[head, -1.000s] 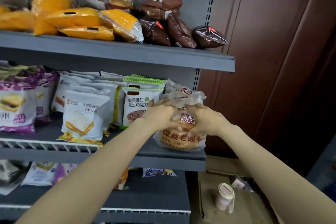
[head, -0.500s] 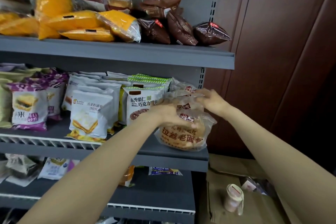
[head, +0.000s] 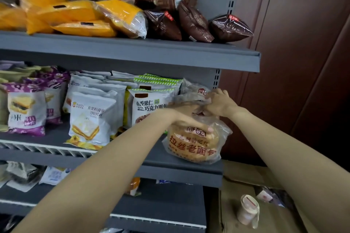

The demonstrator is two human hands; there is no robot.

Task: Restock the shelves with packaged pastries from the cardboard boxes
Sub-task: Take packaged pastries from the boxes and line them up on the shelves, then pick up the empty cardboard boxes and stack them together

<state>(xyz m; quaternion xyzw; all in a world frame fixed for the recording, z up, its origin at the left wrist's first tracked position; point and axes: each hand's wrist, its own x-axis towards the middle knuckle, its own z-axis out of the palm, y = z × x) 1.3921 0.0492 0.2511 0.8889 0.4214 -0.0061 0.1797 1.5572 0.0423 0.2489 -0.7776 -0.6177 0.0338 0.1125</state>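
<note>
Two hands are seen at the middle shelf's right end. Left of them, a white packet is marked "XianDu". The left hand is curled over a clear bread bag printed "拉丝老面包"; the right hand pinches the crumpled top of a bag behind, its label partly hidden.

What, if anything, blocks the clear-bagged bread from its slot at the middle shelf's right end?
Nothing visible. The bread bag already sits on the middle shelf, ahead of matching bags, with the left hand and right hand on it.
</note>
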